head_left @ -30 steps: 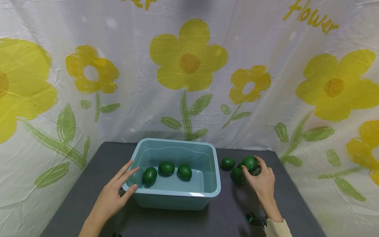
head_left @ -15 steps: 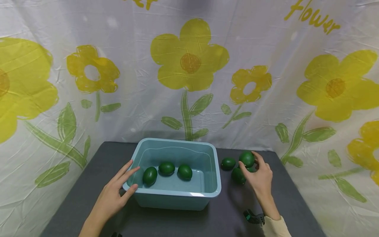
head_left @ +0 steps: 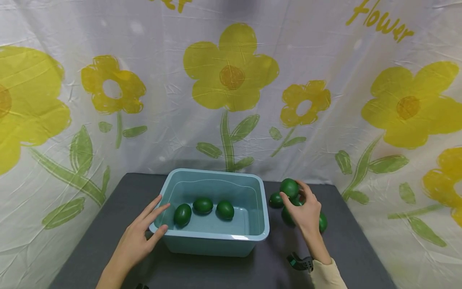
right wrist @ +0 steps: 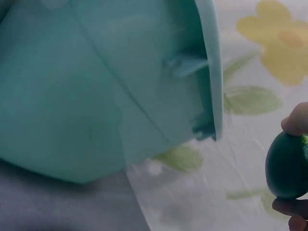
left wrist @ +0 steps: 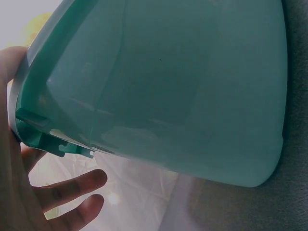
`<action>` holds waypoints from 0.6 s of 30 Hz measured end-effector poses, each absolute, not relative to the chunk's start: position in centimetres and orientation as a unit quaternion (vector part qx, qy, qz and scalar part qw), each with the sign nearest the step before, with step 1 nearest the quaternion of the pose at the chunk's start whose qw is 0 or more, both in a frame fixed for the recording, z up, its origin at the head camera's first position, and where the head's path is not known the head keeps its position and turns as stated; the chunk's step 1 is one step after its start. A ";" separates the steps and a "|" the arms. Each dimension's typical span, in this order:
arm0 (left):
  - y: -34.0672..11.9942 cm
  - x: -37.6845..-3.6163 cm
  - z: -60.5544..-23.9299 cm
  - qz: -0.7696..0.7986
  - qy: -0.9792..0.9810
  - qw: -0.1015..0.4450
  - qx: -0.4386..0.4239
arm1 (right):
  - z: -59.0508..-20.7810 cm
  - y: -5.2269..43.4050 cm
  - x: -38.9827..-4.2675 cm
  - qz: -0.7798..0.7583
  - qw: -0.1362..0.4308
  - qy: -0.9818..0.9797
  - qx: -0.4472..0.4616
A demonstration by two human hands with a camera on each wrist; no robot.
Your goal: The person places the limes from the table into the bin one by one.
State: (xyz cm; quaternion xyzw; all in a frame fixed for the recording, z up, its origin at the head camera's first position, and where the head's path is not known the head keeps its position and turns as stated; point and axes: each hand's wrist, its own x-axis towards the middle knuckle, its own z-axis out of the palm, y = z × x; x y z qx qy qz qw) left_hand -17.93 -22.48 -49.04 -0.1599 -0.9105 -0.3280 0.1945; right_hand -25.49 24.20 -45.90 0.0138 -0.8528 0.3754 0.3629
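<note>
Right hand (head_left: 306, 210): shifted leftward by you, thumb and fingers pinching one green fruit (head_left: 289, 188), right of the bin (head_left: 209, 245)
Left hand (head_left: 135, 241): yours, fingers spread at its near-left corner
Bin floor: three fruits (head_left: 203, 205)

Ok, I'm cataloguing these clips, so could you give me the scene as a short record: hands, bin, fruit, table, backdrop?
Left hand: at the left rim of the bin, fingers spread
Right hand: holds a green fruit
Bin: light blue, three fruits inside
Loose fruits: right of the bin, partly hidden, exact count unclear
Table: dark grey
Backdrop: white, with yellow flowers
</note>
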 end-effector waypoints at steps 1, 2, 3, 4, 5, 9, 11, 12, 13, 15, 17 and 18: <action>-22.5 -17.9 -49.0 -0.328 -0.911 0.195 -0.160 | -45.8 24.0 -25.6 0.378 0.361 -0.853 0.014; -22.5 -17.9 -49.0 -0.327 -0.911 0.194 -0.160 | -45.7 23.7 -25.6 0.380 0.358 -0.853 0.016; -22.5 -17.9 -49.0 -0.327 -0.911 0.194 -0.159 | -45.6 23.4 -25.7 0.380 0.356 -0.853 0.018; -22.5 -17.9 -49.0 -0.327 -0.911 0.194 -0.159 | -45.5 23.2 -25.7 0.382 0.352 -0.854 0.021; -22.5 -17.9 -49.1 -0.326 -0.911 0.194 -0.159 | -45.4 22.9 -25.7 0.383 0.351 -0.854 0.025; -22.5 -18.0 -49.1 -0.325 -0.911 0.197 -0.162 | -45.0 21.9 -25.7 0.397 0.333 -0.854 0.038; -22.4 -18.0 -49.2 -0.324 -0.910 0.200 -0.163 | -44.8 21.5 -25.6 0.407 0.318 -0.855 0.043; -22.4 -18.0 -49.2 -0.325 -0.910 0.201 -0.164 | -44.7 21.3 -25.6 0.414 0.309 -0.855 0.044; -22.4 -18.0 -49.2 -0.325 -0.909 0.202 -0.164 | -44.6 21.1 -25.6 0.418 0.300 -0.856 0.046; -22.5 -18.0 -49.2 -0.327 -0.908 0.202 -0.164 | -44.5 20.7 -25.6 0.429 0.283 -0.856 0.051; -22.5 -18.0 -49.2 -0.328 -0.908 0.202 -0.163 | -44.3 20.3 -25.5 0.440 0.266 -0.856 0.058; -22.6 -18.0 -49.2 -0.328 -0.908 0.202 -0.164 | -44.3 20.2 -25.5 0.446 0.258 -0.855 0.062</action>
